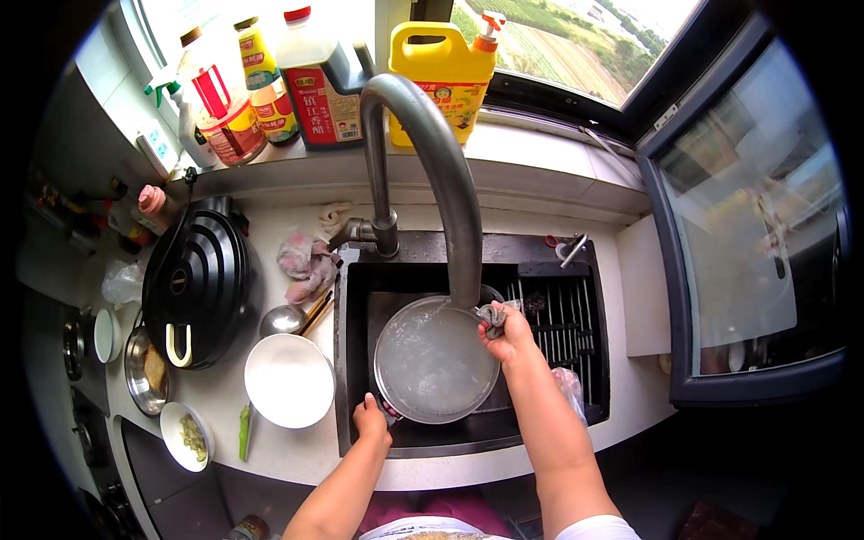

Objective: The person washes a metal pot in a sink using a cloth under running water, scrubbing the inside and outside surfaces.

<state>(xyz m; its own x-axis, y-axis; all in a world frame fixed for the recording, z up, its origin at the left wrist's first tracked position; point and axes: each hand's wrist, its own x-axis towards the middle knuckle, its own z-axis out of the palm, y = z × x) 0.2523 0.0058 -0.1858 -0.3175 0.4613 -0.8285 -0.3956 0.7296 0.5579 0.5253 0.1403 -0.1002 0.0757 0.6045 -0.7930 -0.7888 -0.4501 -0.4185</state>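
A round metal pot [377, 364] full of cloudy water [436, 369] is in the dark sink [409, 447], beneath the spout of the tall grey faucet [441, 153]. My left hand [371, 423] is closed at the pot's lower left side, where its handle is mostly hidden by the fingers. A dark patch shows there, handle or cloth, I cannot tell which. At the pot's upper right side, my right hand [509, 340] pinches a bunched grey cloth [493, 319] against the other handle.
Left of the sink are a white bowl [290, 381], a ladle [283, 320], chopsticks [318, 312], a rag [308, 265] and a black electric griddle [200, 283]. A dark rack [562, 324] fills the sink's right side. Bottles and a yellow jug [436, 65] line the sill. An open window [747, 216] juts in.
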